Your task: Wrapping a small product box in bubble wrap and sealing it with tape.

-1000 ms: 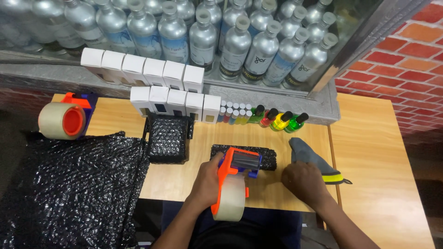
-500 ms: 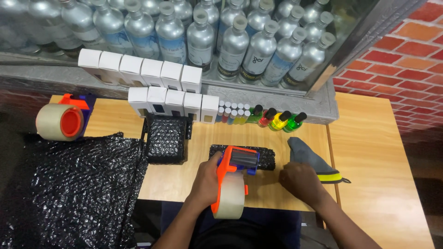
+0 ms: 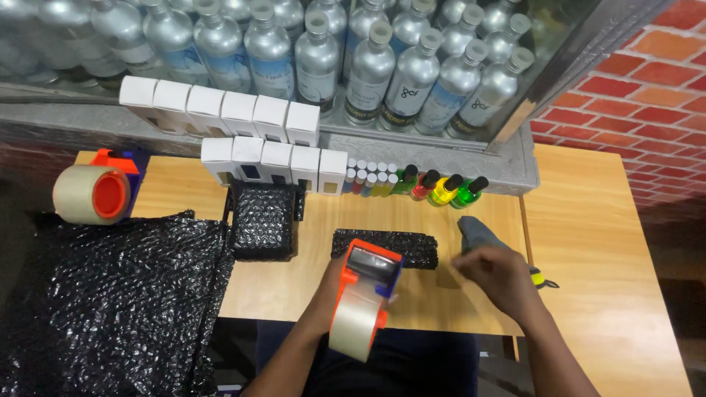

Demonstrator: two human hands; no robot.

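Gripping the orange tape dispenser with its clear roll, the left hand has fingers wrapped round the handle — right hand, fingers loosely curled, hovers just right of the black bubble-wrapped bundle on the wooden table. Best to pin the bundle flat before taping.

Both forearms come up from the bottom edge, bare to the wrist; the left hand sits near the middle, its fingers curled shut in a grip, wrist bent slightly so the knuckles face away from the body, most of the hand hidden behind what it holds; the right hand lies further out to the side, palm down, back of the hand up, fingers loosely bent and pointing left toward the other hand; the two hands stay apart, not touching.
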